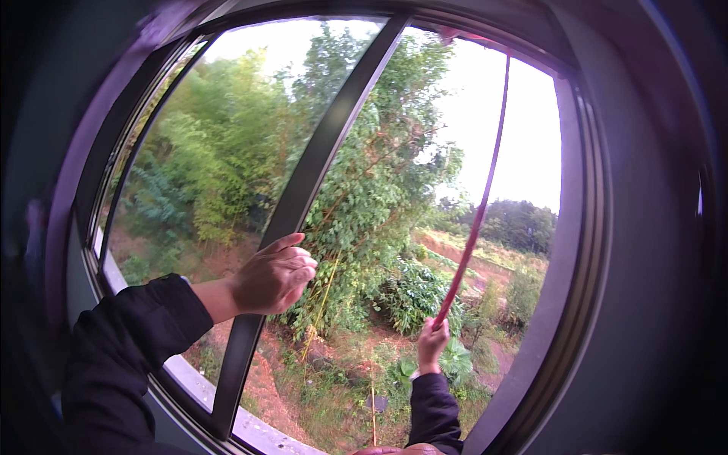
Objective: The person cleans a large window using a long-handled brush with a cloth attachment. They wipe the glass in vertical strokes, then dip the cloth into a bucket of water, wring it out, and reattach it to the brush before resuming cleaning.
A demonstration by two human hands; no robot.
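My left hand (273, 277) is closed at the dark upright edge (331, 140) of the sliding window sash, with fingers curled at its right side. Further right, my right hand (432, 345) reaches into the open window gap. It grips the lower end of a long, thin red pole (479, 216). Tilted slightly right, the pole runs up to the top of the opening. Up there it meets a reddish piece (474, 38), partly hidden by the upper frame. Dark sleeves cover both of my forearms.
A pale outer sill (277, 438) runs below the window, and a grey wall edge (570, 152) bounds the opening's right side. Outside are leafy trees (379, 167), shrubs and reddish ground. A thin yellow line (322, 303) hangs beyond the sash.
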